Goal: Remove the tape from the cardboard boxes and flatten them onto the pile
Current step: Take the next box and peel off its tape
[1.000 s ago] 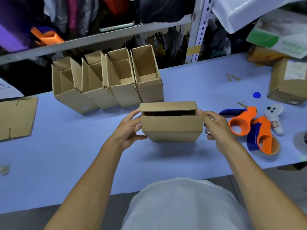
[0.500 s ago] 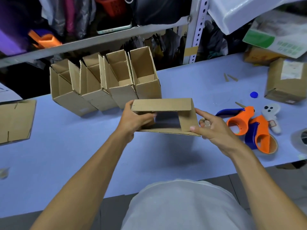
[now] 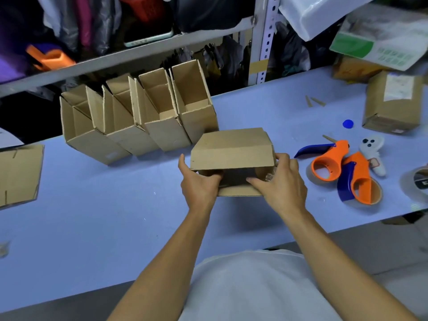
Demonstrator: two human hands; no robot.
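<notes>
A small brown cardboard box (image 3: 231, 147) is held above the blue table (image 3: 104, 216), its open end turned toward me. My left hand (image 3: 199, 184) grips its left side, with fingers curled into the opening. My right hand (image 3: 280, 184) holds the right side, its fingers reaching in over the lower flap, with a bit of clear tape crumpled at the fingers. Behind the box, a row of several open cardboard boxes (image 3: 139, 121) leans together. A flattened cardboard pile (image 3: 18, 172) lies at the table's left edge.
Two orange and blue tape dispensers (image 3: 340, 172) lie right of my hands, beside a white toy-like object (image 3: 372, 151) and a tape roll (image 3: 416, 181). A sealed box (image 3: 393, 103) and a blue cap (image 3: 347, 123) sit at the back right. Metal shelving stands behind the table.
The box was turned from upright to having its open end face me. My left hand's fingers moved into the opening, and my right hand shifted onto the lower flap.
</notes>
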